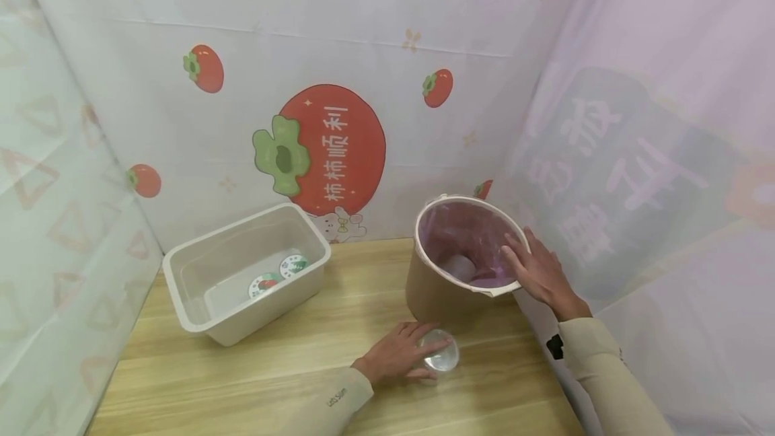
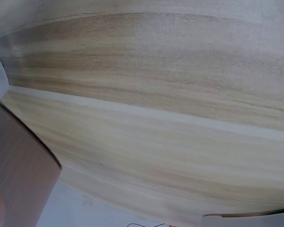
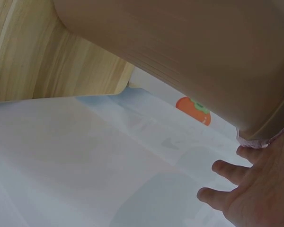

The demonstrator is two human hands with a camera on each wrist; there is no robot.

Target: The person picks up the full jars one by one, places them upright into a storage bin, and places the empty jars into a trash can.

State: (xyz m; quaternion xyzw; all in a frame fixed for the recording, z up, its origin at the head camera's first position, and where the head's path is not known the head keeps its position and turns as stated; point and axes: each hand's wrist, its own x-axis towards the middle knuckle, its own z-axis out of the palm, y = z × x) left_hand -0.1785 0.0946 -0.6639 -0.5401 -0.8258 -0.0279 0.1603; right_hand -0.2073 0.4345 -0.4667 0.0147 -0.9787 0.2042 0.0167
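In the head view my left hand (image 1: 399, 353) grips a small clear plastic cup (image 1: 445, 357) low at the front of the bin, with fingers lying across it. Part of the cup is hidden by those fingers. A beige-brown trash bin (image 1: 424, 288), lined with a thin purplish bag (image 1: 438, 227), leans towards me. Inside it lies a pale rounded thing (image 1: 460, 268), its kind unclear. My right hand (image 1: 539, 271) touches the bin's right rim with fingers spread; the right wrist view shows those fingers (image 3: 229, 171) extended beside the bagged rim.
A beige rectangular tub (image 1: 245, 315) stands on the left of the wooden table (image 1: 254, 382), with two round printed labels (image 1: 293, 266) visible at its bottom. Printed cloth walls (image 1: 387, 52) close in the back and both sides. The table's right edge runs under my right forearm.
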